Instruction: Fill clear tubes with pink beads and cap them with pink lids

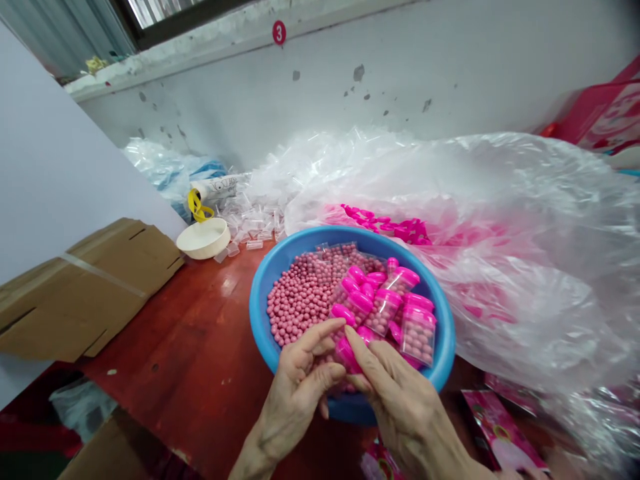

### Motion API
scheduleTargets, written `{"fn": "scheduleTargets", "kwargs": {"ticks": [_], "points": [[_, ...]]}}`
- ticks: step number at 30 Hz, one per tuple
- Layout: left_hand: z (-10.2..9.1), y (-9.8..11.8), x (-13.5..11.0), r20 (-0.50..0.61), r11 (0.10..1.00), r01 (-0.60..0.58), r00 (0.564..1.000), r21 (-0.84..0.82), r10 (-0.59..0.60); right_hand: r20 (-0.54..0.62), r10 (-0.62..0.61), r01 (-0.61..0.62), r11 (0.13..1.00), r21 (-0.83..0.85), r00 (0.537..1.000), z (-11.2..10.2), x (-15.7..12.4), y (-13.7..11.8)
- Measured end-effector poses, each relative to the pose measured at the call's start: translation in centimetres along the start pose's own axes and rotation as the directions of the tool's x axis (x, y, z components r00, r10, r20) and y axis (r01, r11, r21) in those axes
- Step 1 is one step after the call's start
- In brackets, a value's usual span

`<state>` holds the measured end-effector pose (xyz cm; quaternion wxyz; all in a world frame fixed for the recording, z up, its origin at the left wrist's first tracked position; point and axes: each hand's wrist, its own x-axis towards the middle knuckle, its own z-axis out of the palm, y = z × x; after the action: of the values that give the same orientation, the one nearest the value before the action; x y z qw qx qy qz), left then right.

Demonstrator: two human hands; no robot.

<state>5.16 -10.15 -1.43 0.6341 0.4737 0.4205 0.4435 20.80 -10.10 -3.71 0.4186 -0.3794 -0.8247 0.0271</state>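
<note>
The left hand [295, 393] and right hand [405, 400] pinch a small pink-capped clear plastic bottle [346, 355], its long axis hidden by fingers, over a round blue plastic basin [447, 333].

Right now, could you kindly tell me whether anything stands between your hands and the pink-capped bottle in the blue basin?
Nothing visible does: the pink-capped bottle sits right against the left hand and the right hand.
</note>
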Motion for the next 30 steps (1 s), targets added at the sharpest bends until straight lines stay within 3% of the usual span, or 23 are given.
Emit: {"fn": "scheduleTargets", "kwargs": {"ticks": [4, 8, 16, 25, 30], "points": [[0.3, 0.2, 0.0, -0.047, 0.998, -0.04, 0.998, -0.042, 0.038, -0.007, 0.0, -0.001, 0.988, -0.158, 1.0, 0.7, 0.1, -0.5], [0.4, 0.4, 0.1, -0.018, 0.994, -0.104, 0.994, -0.04, 0.103, -0.014, -0.025, 0.022, 0.978, -0.207, 1.0, 0.3, 1.5, -0.9], [0.4, -0.1, 0.0, 0.018, 0.991, -0.135, 0.991, 0.016, 0.135, -0.064, -0.073, 0.056, 0.968, -0.244, 0.995, 0.0, 3.0, -1.1], [0.5, 0.1, 0.2, 0.013, 0.991, -0.121, 0.992, -0.053, 0.122, -0.104, -0.129, 0.099, 0.962, -0.254, 0.986, 0.1, 3.7, -1.2], [0.8, 0.3, 0.5, -0.046, 0.989, -0.138, 0.99, -0.049, 0.136, -0.062, -0.049, 0.038, 0.986, -0.163, 0.997, 0.6, 3.2, -0.8]]}}
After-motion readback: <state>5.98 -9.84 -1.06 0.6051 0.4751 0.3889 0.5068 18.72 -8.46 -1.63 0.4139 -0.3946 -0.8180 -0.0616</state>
